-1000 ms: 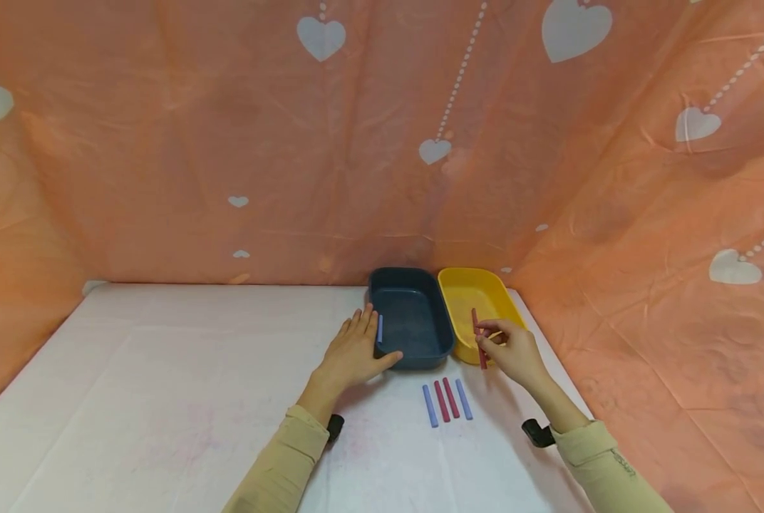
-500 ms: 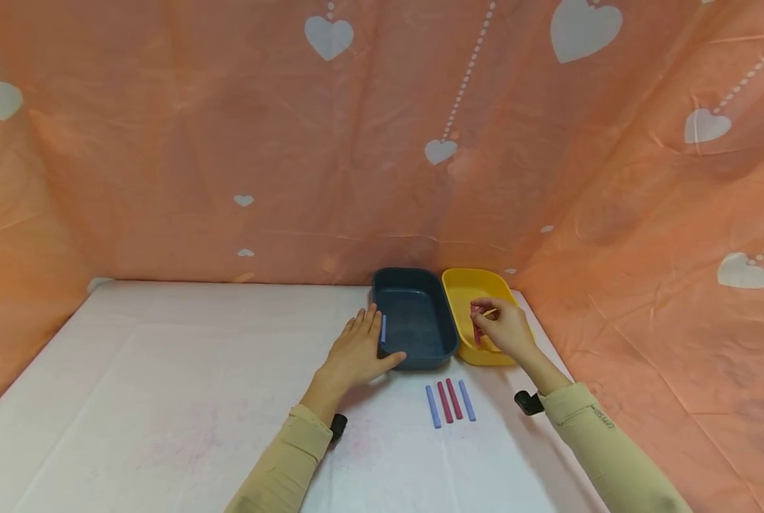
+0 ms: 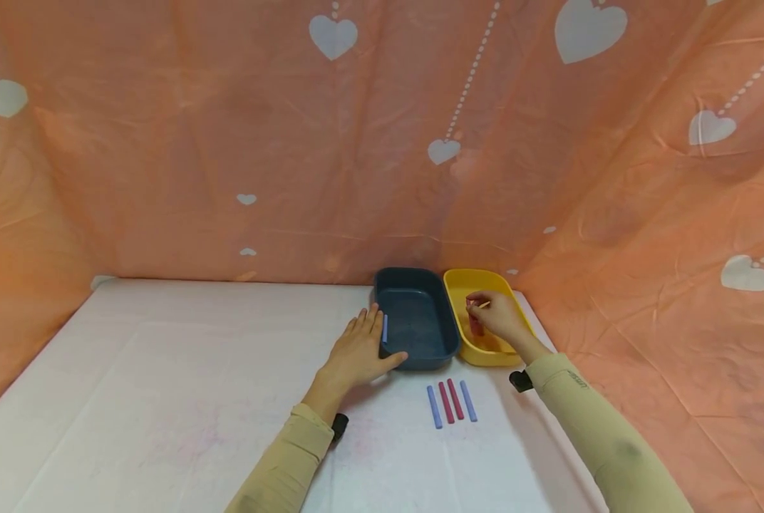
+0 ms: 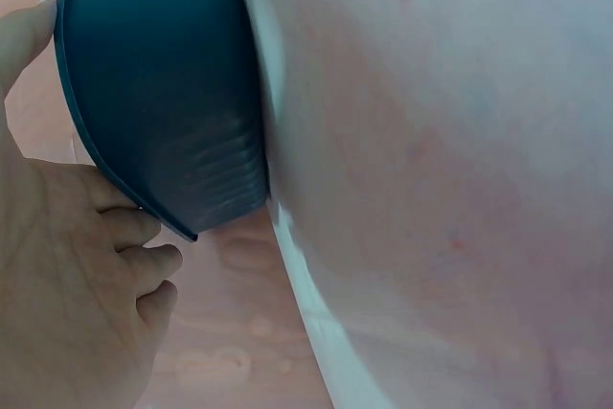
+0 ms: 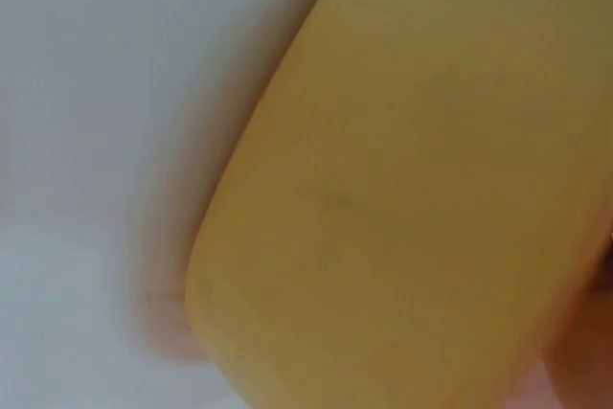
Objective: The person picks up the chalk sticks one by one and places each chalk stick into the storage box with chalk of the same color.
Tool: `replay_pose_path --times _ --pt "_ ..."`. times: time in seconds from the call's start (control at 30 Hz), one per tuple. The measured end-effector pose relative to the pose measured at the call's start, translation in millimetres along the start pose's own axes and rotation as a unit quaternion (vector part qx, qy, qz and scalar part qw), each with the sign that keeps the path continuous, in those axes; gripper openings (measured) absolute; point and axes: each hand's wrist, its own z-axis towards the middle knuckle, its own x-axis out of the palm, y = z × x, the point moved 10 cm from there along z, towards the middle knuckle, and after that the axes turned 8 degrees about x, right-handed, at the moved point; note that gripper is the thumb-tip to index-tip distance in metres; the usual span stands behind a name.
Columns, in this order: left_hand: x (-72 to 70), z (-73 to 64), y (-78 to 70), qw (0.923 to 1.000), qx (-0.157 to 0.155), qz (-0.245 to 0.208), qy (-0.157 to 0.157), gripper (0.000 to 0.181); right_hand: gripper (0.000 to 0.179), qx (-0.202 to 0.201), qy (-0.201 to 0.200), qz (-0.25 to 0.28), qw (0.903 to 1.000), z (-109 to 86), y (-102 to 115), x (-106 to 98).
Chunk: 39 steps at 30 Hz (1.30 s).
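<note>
My right hand (image 3: 500, 315) pinches a red chalk stick (image 3: 476, 328) inside the outline of the yellow tub (image 3: 492, 360), its fingers partly covering the stick. The tub's outer wall (image 5: 383, 189) fills much of the blurred right wrist view. My left hand (image 3: 354, 355) rests with extended fingers along the left rim of the dark blue tub (image 3: 414, 363), thumb at the near corner. In the left wrist view, the thumb and fingers of that hand (image 4: 77, 265) meet the rim of the dark tub (image 4: 163, 74). A blue chalk stick (image 3: 385, 328) lies by that tub's left wall.
In front of the tubs, two red chalk sticks (image 3: 446, 402) lie between two blue chalk sticks (image 3: 434, 407) on the white-covered table (image 3: 183, 370). The tubs stand side by side at the back right, close to an orange curtain (image 3: 292, 178) with white hearts.
The right hand has carried the red chalk stick forward and slightly left, from the yellow tub's near end into its outline. The left hand has stayed on the dark tub.
</note>
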Motion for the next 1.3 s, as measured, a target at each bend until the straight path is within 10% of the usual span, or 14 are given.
replay_pose_path --times 0.43,1.3 --pt "-1.0 1.6 -0.1 1.0 -0.002 0.005 0.005 0.104 0.03 0.075 0.056 -0.013 0.9955 21.3 -25 23" --pt "0.6 -0.2 0.0 1.0 -0.004 0.002 0.0 0.103 0.023 0.066 0.059 -0.057 0.9945 29.0 -27 42"
